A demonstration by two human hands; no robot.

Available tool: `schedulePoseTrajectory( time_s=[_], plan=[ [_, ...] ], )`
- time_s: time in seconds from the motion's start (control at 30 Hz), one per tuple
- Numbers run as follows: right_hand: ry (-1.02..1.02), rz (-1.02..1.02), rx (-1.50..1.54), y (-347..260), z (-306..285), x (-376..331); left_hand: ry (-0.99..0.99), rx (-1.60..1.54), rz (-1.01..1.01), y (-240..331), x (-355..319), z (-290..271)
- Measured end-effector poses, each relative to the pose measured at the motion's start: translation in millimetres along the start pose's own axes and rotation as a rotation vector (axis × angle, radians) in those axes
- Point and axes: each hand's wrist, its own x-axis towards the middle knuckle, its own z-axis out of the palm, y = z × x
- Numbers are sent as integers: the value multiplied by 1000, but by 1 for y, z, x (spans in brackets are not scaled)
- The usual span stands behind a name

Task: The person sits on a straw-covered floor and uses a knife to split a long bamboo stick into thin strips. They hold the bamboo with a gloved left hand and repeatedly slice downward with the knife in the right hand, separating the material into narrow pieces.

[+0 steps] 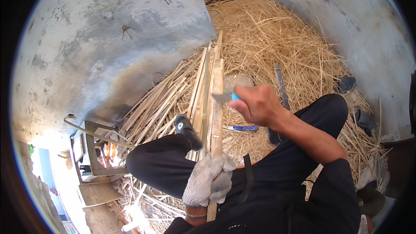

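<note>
My left hand, in a whitish work glove, is wrapped around the lower part of a long pale bamboo strip. The strip runs away from my lap, and its near end sticks out below the glove. In my bare right hand is a knife with a light blue handle, mostly hidden by my fingers. Its blade points left and lies across the strip, slightly blurred; whether it touches the wood I cannot tell. More long strips lie just left of the held one, beside my shoe.
A blue utility knife lies right of the strip. Beyond my right hand is a dark, narrow metal bar. Split strips are heaped at left, and straw-like shavings cover the floor. A wooden frame stands at left; walls enclose the corner.
</note>
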Motion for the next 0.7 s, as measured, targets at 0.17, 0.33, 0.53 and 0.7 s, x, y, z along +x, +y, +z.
schedulePoseTrajectory(
  time_s=[0.17, 0.33, 0.53, 0.7],
  plan=[
    [150, 240, -303, 56, -2, 17, 21, -26, -150, -5, 1, 6],
    [198, 136, 5, 30, -28, 17, -49, -51, -85, -3, -3, -1],
    [-41, -69, 77, 2, -9, -1, -62, -85, -52, -2, -2, -4],
    [103, 136, -208, 27, 1, 8, 34, 72, -146, -1, -9, -1]
  ],
)
